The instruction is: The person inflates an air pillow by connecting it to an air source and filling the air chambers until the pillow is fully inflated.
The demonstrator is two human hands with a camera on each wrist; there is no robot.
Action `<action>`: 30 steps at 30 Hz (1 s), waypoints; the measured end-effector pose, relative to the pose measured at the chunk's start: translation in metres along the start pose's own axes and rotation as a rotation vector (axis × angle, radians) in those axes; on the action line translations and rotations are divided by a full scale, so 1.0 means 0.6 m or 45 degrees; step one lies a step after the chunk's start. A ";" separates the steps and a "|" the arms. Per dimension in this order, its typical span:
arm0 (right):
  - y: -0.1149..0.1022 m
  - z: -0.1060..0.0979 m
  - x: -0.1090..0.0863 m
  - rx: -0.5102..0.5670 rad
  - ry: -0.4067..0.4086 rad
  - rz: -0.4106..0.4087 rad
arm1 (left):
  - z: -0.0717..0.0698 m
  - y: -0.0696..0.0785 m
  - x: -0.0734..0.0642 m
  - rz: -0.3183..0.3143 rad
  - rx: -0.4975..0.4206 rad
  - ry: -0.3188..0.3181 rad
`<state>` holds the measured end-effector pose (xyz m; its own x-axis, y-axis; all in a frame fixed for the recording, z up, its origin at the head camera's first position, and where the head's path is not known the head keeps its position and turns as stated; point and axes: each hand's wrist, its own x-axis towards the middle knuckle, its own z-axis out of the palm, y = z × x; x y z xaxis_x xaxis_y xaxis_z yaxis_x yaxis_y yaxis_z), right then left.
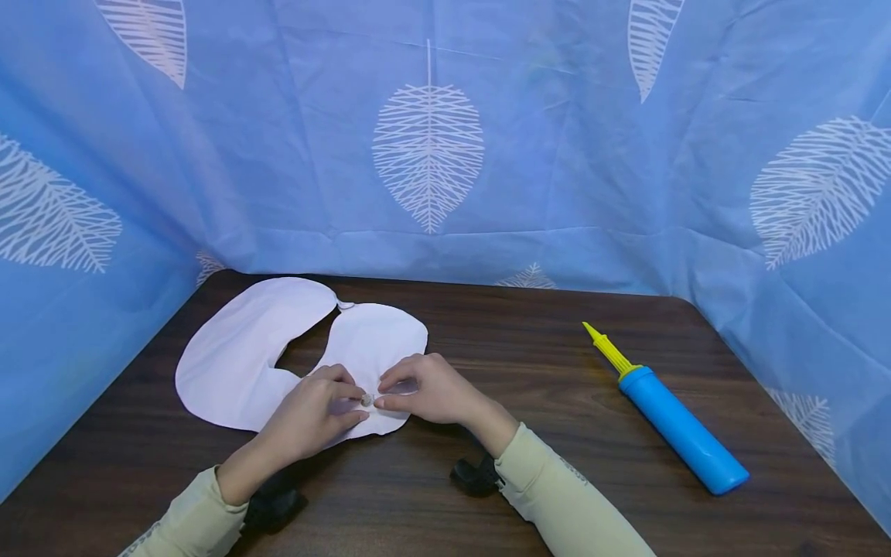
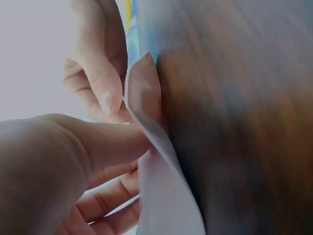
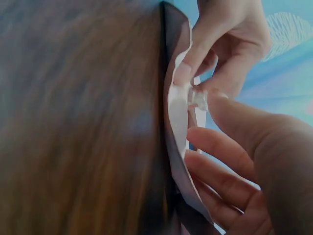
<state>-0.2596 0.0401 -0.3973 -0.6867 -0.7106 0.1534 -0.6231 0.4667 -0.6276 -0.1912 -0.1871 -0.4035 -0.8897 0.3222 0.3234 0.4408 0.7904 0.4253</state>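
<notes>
A flat, limp white neck pillow (image 1: 230, 363) lies on the table, its two ends nearly meeting at the back. On its near right lobe stands a small clear air valve (image 3: 198, 99). From the left, my left hand (image 1: 309, 410) pinches the white material close around the valve's base, thumb and index finger on either side. My right hand (image 1: 438, 389) comes in from the right and holds the valve at its thumb tip, other fingers against the pillow. In the left wrist view the pillow's edge (image 2: 168, 191) is lifted and hides the valve almost entirely.
A blue hand pump (image 1: 682, 429) with a yellow nozzle (image 1: 609, 348) lies at the right of the dark wooden table (image 1: 501, 340). Blue cloth (image 1: 543, 155) with white leaf prints hangs around the table's back and sides.
</notes>
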 end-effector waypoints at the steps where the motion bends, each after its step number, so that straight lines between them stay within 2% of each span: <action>1: -0.001 0.002 0.001 0.008 0.006 0.005 | 0.000 0.001 0.001 -0.008 0.000 0.000; 8: -0.009 0.011 0.005 0.039 0.048 0.034 | 0.001 0.008 0.003 -0.067 -0.018 0.009; 14: -0.011 0.017 0.009 0.050 0.061 -0.025 | -0.002 0.012 0.005 -0.109 -0.040 0.015; 19: -0.014 0.022 0.014 0.030 0.071 -0.049 | -0.002 0.013 0.005 -0.107 -0.084 0.041; 30: -0.023 0.026 0.015 -0.038 0.115 -0.019 | -0.002 0.015 0.005 -0.117 -0.124 0.059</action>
<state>-0.2511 0.0192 -0.3992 -0.7072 -0.6679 0.2320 -0.6437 0.4725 -0.6019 -0.1899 -0.1799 -0.3978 -0.9214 0.2249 0.3168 0.3692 0.7606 0.5340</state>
